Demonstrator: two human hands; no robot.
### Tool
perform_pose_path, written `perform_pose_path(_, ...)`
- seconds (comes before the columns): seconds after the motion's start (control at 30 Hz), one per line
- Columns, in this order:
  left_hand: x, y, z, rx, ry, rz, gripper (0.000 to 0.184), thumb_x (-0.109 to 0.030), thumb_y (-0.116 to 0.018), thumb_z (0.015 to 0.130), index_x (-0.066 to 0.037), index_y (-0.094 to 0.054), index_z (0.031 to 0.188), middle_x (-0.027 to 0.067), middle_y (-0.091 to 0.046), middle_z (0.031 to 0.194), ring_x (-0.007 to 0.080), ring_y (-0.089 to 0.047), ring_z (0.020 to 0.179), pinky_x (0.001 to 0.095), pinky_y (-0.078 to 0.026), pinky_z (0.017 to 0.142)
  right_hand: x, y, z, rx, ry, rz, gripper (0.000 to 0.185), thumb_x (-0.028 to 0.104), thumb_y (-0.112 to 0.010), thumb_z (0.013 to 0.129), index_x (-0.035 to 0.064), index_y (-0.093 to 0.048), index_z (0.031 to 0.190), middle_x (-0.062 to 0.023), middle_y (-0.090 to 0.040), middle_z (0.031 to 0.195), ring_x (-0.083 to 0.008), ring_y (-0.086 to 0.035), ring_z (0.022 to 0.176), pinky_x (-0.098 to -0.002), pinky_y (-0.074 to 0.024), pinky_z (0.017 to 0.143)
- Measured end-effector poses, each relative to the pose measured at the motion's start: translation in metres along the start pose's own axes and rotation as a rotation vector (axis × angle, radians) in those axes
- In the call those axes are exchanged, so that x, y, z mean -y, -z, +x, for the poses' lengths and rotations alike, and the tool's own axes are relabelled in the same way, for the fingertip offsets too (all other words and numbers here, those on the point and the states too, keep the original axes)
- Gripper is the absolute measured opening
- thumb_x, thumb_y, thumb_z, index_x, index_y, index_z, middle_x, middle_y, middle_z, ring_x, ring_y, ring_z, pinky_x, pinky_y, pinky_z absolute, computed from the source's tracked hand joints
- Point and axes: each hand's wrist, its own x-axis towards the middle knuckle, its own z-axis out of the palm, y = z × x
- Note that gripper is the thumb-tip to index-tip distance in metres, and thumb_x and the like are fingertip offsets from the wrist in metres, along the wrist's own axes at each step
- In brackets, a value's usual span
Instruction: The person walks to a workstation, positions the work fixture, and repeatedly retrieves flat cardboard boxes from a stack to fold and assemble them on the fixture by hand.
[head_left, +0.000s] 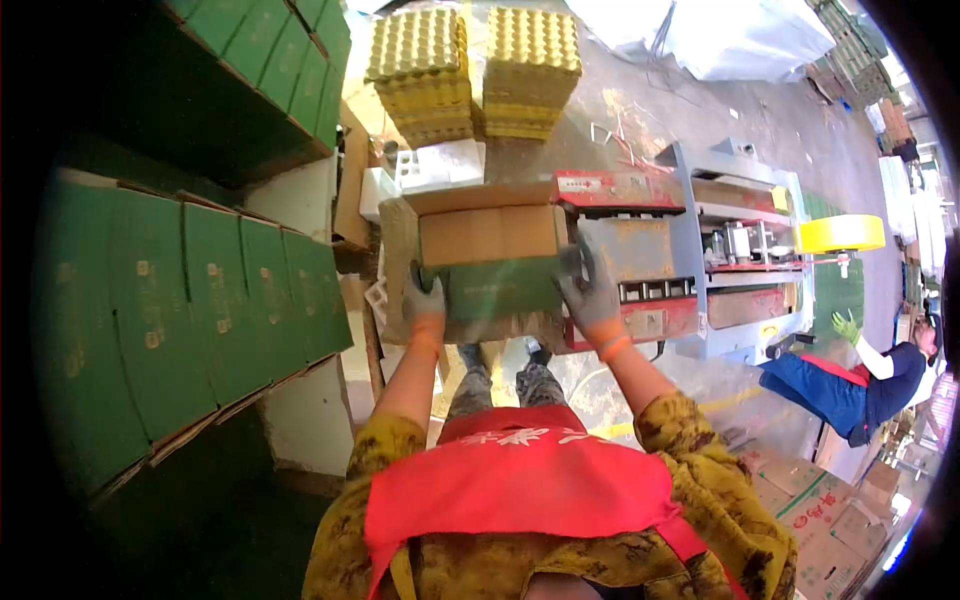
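Note:
A cardboard box with a green side and brown board showing behind it lies in front of me, at the near end of a tape-sealing machine. My left hand, in a grey glove with an orange cuff, grips its left end with the thumb on the green side. On its right end is my right hand, gloved alike, with its fingers bent over the corner beside the machine's rollers. Both hands are closed on the box; some fingertips are hidden behind it.
Green cartons fill shelves on the left. Yellow egg trays stand stacked ahead, with white foam pieces nearer. A yellow tape roll sits on the machine. Another person stands at right, near printed cartons.

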Motion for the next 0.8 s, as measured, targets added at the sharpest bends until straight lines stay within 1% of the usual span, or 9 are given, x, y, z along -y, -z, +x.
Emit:
perform_pose_path(0.13,0.026,-0.037,0.015,-0.086,0.024,-0.119,0.057,-0.019,-0.062,0.086,0.001,-0.040,0.135,0.0214,-0.048,0.133,0.0357,-0.048,0.120,0.0390,-0.038,0.101,0.056,-0.038,0.099,-0.044,0.499,-0.612,0.066,0.025,-0.069,0.077,0.0053,-0.042,0.133,-0.0157,-0.043,0.135,-0.0356,-0.039,0.125,-0.0465,-0.0310,0.105)
perform_pose_path(0.3,0.003,-0.030,0.001,-0.074,-0.064,-0.149,0.055,-0.015,-0.059,0.086,0.002,-0.039,0.135,0.0223,-0.050,0.130,0.0359,-0.048,0.120,0.0407,-0.038,0.100,-0.016,-0.085,0.090,0.293,0.497,-1.002,0.061,0.037,-0.056,0.084,0.0015,-0.042,0.132,-0.0205,-0.042,0.134,-0.0380,-0.038,0.124,-0.0477,-0.0225,0.109)
perform_pose_path(0.37,0.014,-0.062,-0.006,-0.102,-0.210,-0.114,0.056,-0.013,-0.059,0.085,0.002,-0.039,0.135,0.0224,-0.050,0.129,0.0363,-0.049,0.119,0.0413,-0.039,0.098,-0.066,-0.070,0.031,0.509,0.256,-0.889,0.062,0.034,-0.057,0.083,0.0007,-0.041,0.132,-0.0212,-0.041,0.135,-0.0381,-0.037,0.126,-0.0482,-0.0205,0.110)
perform_pose_path(0.43,-0.012,-0.095,-0.034,-0.112,-0.339,0.071,0.051,-0.015,-0.057,0.087,0.002,-0.042,0.133,0.0211,-0.050,0.129,0.0323,-0.050,0.117,0.0380,-0.037,0.100,-0.077,-0.043,0.013,0.384,0.074,-0.953,0.061,0.033,-0.058,0.083,0.0025,-0.042,0.133,-0.0211,-0.040,0.138,-0.0391,-0.035,0.128,-0.0488,-0.0188,0.111)
perform_pose_path(0.47,-0.023,-0.106,-0.031,0.057,-0.134,-0.089,0.049,-0.015,-0.056,0.088,0.002,-0.043,0.132,0.0210,-0.052,0.127,0.0318,-0.052,0.113,0.0385,-0.039,0.098,-0.072,-0.034,0.020,0.356,0.134,-0.952,0.061,0.031,-0.059,0.082,0.0034,-0.042,0.133,-0.0208,-0.039,0.139,-0.0393,-0.035,0.128,-0.0482,-0.0196,0.111)
perform_pose_path(0.5,-0.022,-0.112,-0.033,0.231,0.080,-0.248,0.046,-0.015,-0.054,0.089,0.001,-0.045,0.131,0.0210,-0.055,0.124,0.0314,-0.055,0.109,0.0390,-0.041,0.096,-0.057,-0.022,0.019,0.339,0.188,-0.950,0.060,0.030,-0.060,0.082,0.0044,-0.042,0.134,-0.0204,-0.039,0.140,-0.0395,-0.034,0.129,-0.0477,-0.0203,0.111)
perform_pose_path(0.57,0.014,-0.120,-0.021,0.433,-0.194,-0.275,0.046,-0.019,-0.052,0.090,0.001,-0.046,0.130,0.0220,-0.055,0.123,0.0322,-0.055,0.109,0.0398,-0.042,0.095,-0.025,-0.019,0.041,0.323,0.265,-0.799,0.060,0.026,-0.063,0.081,0.0059,-0.042,0.134,-0.0196,-0.039,0.140,-0.0395,-0.034,0.129,-0.0463,-0.0234,0.110)
perform_pose_path(0.7,0.015,-0.070,-0.041,0.093,-0.244,-0.265,0.044,-0.026,-0.049,0.093,-0.002,-0.048,0.129,0.0235,-0.056,0.122,0.0366,-0.056,0.111,0.0398,-0.043,0.096,0.121,-0.049,0.101,0.212,0.595,-0.318,0.060,0.022,-0.066,0.081,0.0010,-0.044,0.132,-0.0200,-0.047,0.133,-0.0387,-0.042,0.124,-0.0440,-0.0315,0.106)
perform_pose_path(0.8,-0.037,0.078,-0.055,-0.019,-0.284,-0.357,0.048,-0.028,-0.054,0.091,-0.001,-0.047,0.131,0.0213,-0.054,0.127,0.0344,-0.055,0.113,0.0349,-0.043,0.095,0.301,-0.077,0.108,0.309,0.832,0.113,0.061,0.028,-0.067,0.082,-0.0018,-0.045,0.131,-0.0232,-0.046,0.133,-0.0362,-0.042,0.127,-0.0408,-0.0316,0.106)
